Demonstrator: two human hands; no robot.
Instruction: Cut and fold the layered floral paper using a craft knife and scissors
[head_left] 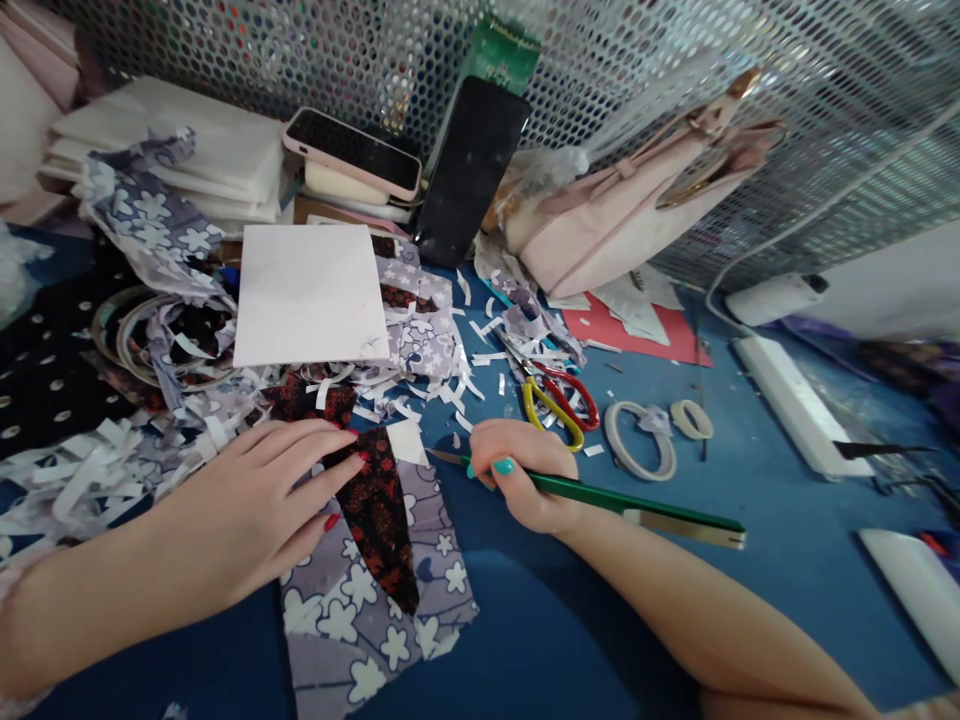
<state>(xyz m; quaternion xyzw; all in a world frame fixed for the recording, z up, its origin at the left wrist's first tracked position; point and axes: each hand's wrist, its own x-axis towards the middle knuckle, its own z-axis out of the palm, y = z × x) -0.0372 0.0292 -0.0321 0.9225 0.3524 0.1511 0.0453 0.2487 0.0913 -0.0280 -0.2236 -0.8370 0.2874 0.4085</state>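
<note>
My left hand (262, 500) lies flat with its fingers stretched out on a dark red-patterned fabric piece (379, 520). That piece tapers to a point and rests on purple-grey flowered fabric (360, 640). A small white patch (407, 442) shows at the fabric's upper edge. My right hand (521, 475) is closed around a slim green craft knife (637, 495). The metal tip points left, close to the white patch; I cannot tell whether it touches. Just beyond my left hand lies a square white card (311, 295), partly covering other flowered fabric.
Yellow-and-red-handled scissors (559, 400) lie beyond my right hand, beside tape rolls (640, 440). White paper scraps (97, 470) are heaped at left. A black phone (472, 170), a pink-cased phone (352, 150) and a pink bag (615, 220) stand along the perforated metal panel (300, 50).
</note>
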